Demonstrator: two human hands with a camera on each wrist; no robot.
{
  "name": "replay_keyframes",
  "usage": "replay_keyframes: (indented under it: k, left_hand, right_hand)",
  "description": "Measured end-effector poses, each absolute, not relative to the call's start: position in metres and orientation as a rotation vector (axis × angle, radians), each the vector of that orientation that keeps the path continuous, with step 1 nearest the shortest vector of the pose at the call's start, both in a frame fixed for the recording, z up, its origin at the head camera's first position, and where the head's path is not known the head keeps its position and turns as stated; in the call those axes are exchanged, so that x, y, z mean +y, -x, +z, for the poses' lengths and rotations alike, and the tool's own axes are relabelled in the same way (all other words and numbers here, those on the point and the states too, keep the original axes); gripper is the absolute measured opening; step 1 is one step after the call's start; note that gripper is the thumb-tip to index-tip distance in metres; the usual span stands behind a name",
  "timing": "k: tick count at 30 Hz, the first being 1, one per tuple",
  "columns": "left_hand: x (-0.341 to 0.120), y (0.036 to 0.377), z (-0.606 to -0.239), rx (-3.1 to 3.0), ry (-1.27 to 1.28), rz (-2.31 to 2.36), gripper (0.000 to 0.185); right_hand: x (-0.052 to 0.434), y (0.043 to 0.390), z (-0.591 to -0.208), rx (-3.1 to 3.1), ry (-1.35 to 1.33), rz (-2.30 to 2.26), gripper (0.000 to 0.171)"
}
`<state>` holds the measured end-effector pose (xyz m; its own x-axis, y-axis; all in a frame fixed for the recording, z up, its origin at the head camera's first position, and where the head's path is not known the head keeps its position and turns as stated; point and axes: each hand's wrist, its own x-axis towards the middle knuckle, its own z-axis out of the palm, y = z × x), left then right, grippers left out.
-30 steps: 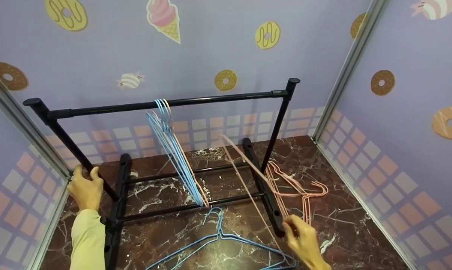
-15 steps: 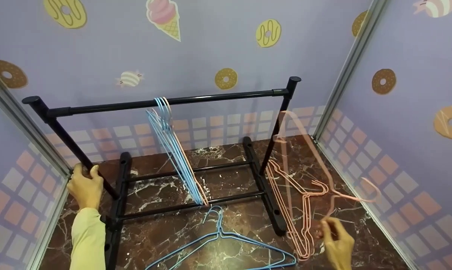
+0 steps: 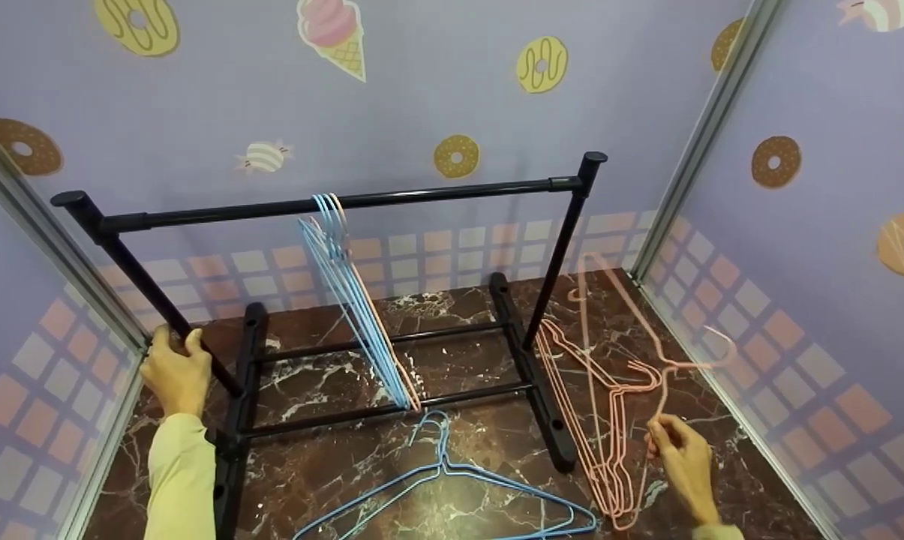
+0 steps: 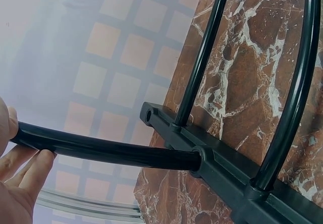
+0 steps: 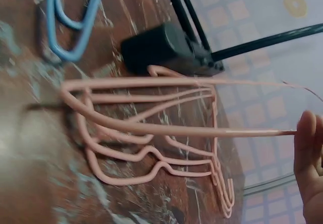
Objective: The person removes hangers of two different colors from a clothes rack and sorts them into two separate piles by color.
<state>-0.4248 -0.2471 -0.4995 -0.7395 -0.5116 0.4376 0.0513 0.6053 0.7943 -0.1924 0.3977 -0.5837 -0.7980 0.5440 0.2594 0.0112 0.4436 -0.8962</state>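
My left hand (image 3: 172,351) grips the left upright of a black clothes rack (image 3: 436,196); the left wrist view shows its fingers (image 4: 22,171) curled round the black tube (image 4: 106,151). My right hand (image 3: 658,433) pinches one pink wire hanger (image 3: 665,375) near its neck, and holds it tilted just above a pile of pink hangers (image 3: 598,442) on the floor, right of the rack's foot. In the right wrist view the held hanger (image 5: 202,130) runs from my fingertips (image 5: 305,138) across the pink pile (image 5: 151,158). Several blue hangers and one pink one (image 3: 346,285) hang on the rail.
Blue hangers (image 3: 452,480) lie on the marble floor (image 3: 331,457) in front of the rack. The rack's base bars (image 3: 391,409) and right foot (image 3: 534,382) sit between both hands. Patterned walls close in on the left, back and right (image 3: 782,315).
My right hand carried the pink hanger from over the rack's right foot out to the right, then brought it lower over the pink pile. The left hand stayed on the upright.
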Motion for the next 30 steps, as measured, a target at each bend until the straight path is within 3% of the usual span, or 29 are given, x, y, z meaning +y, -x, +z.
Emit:
replay_keyframes:
  k: [17,25,30]
  left_hand:
    - [-0.248,0.422,-0.498,-2.191,-0.389,-1.114,0.033]
    - [-0.248,0.422,-0.499,-2.182,-0.393,-1.116,0.031]
    - [-0.246,0.423,-0.499,-2.179,-0.390,-1.110,0.030]
  right_hand:
    - [0.417,0.237,-0.616,-2.340,0.546,1.685,0.016]
    - [0.419,0.235,-0.637,-2.596,0.494,0.904,0.009]
    - [0.416,0.233,-0.650,-2.539,0.349,0.759,0.012]
